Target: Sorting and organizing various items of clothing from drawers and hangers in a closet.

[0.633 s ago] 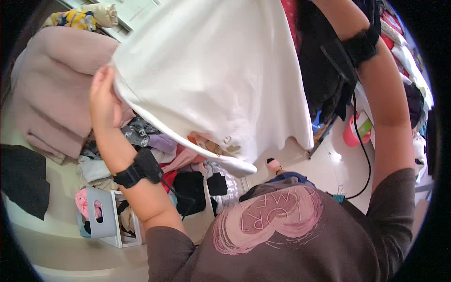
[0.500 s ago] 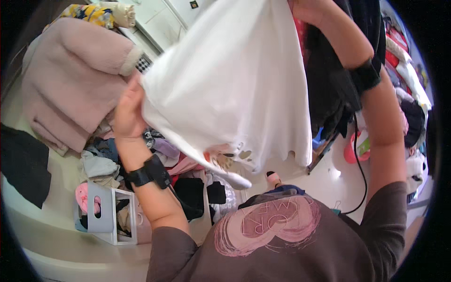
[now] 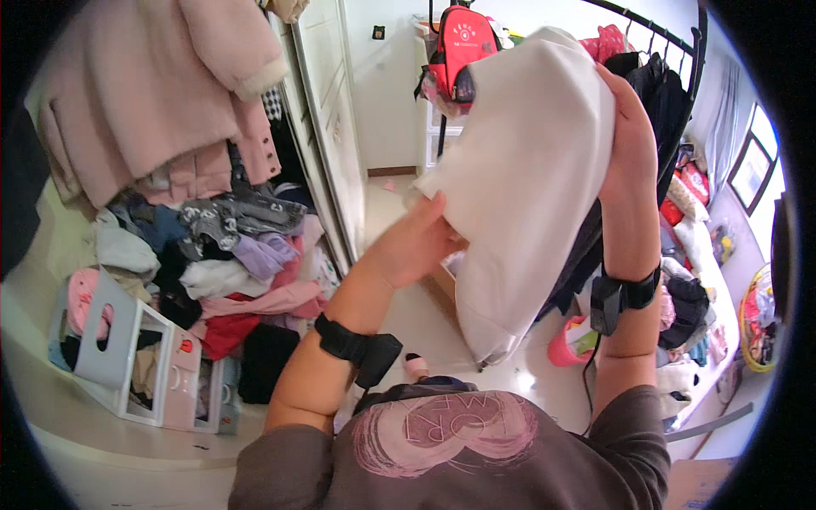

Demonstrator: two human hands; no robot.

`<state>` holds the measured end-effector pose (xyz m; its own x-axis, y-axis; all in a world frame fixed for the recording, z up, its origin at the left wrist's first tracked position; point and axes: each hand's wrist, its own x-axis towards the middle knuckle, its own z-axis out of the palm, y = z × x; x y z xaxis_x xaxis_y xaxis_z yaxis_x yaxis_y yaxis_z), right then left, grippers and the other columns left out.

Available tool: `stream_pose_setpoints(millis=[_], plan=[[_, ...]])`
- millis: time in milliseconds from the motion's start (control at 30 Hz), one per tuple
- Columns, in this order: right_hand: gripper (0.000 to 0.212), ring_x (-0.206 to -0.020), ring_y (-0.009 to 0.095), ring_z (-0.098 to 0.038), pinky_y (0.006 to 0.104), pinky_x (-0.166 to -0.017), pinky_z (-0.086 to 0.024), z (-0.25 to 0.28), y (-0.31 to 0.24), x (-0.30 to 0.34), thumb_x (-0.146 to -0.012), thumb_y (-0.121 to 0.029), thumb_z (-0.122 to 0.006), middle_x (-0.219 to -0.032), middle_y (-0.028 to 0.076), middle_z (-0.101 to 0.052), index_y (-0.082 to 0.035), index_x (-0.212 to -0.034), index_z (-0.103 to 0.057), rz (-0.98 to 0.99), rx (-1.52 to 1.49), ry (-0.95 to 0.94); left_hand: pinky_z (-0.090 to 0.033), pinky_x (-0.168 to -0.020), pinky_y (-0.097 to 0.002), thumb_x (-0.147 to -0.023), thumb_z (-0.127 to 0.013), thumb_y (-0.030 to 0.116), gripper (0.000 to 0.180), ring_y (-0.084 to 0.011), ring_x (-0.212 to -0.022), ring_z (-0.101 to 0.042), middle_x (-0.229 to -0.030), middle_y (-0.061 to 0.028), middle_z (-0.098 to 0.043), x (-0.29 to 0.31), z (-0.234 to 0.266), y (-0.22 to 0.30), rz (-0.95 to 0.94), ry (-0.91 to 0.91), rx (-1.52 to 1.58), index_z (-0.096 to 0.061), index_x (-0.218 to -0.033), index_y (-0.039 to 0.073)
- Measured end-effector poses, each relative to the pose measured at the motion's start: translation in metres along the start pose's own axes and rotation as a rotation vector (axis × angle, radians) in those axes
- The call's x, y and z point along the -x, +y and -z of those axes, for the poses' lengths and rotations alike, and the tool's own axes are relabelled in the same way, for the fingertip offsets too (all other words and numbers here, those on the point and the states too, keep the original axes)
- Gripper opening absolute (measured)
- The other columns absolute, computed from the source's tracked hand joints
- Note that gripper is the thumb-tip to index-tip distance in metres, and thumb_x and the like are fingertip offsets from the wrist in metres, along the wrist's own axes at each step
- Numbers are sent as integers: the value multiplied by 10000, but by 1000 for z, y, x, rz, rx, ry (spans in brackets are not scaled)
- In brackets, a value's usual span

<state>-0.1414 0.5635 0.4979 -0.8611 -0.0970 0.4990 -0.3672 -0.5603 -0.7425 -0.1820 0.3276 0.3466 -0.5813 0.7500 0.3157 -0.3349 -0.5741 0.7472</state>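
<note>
A white garment [image 3: 535,170] hangs in front of me, spread between both hands, its lower part drooping to a rounded point. On its left edge, my left hand [image 3: 421,242] is closed with thumb and fingers around the cloth. My right hand [image 3: 629,140] is raised higher at its right edge, with fingers curled onto the fabric and partly hidden by it. A black band with a small box sits on each of my forearms. Behind the garment, dark clothes [image 3: 659,93] hang on a black rack.
On the left, a pink coat [image 3: 161,93] hangs above a heap of mixed clothes [image 3: 246,246]. A white and pink drawer unit [image 3: 174,391] stands below. A red backpack [image 3: 466,47] hangs at the back. A pink bucket [image 3: 568,344] is on the floor; clothes cover a bed [image 3: 718,340] at right.
The white garment has been lowered and gathered, and its printed part no longer shows. My hands have come closer together. The view has tilted up, revealing the backpack, rack and window.
</note>
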Motion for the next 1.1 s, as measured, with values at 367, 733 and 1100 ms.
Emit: stream_pose_setpoints(millis=[367, 733, 1100], plan=[[363, -967, 262, -679, 387, -882, -540, 55, 11, 90, -947, -258, -471, -1093, 145, -685, 0, -1157, -617, 45, -102, 240, -458, -987, -374, -906, -585, 47, 511, -181, -1149, -562, -1266, -33, -570, 14, -5, 41, -357, 341, 21, -439, -1390, 121], [455, -1090, 303, -610, 430, -950, -489, 76, 26, 214, -918, -288, -520, -1228, 173, -607, 0, -1269, -539, 122, 3, 561, -323, -1108, -439, -855, -582, 33, 419, -300, -1308, -427, -1499, -212, -332, 19, -43, 14, -262, 128, 29, -515, -1268, 65], [428, -1108, 146, -534, 290, -934, -439, 119, 3, 280, -783, 6, -718, -1174, 49, -549, -88, -1139, -501, -87, -20, 113, -227, -1139, -538, -985, -431, 266, 569, -367, -1377, -310, -1502, -189, -321, 36, -70, 3, -66, 33, -347, -280, -1466, 4]])
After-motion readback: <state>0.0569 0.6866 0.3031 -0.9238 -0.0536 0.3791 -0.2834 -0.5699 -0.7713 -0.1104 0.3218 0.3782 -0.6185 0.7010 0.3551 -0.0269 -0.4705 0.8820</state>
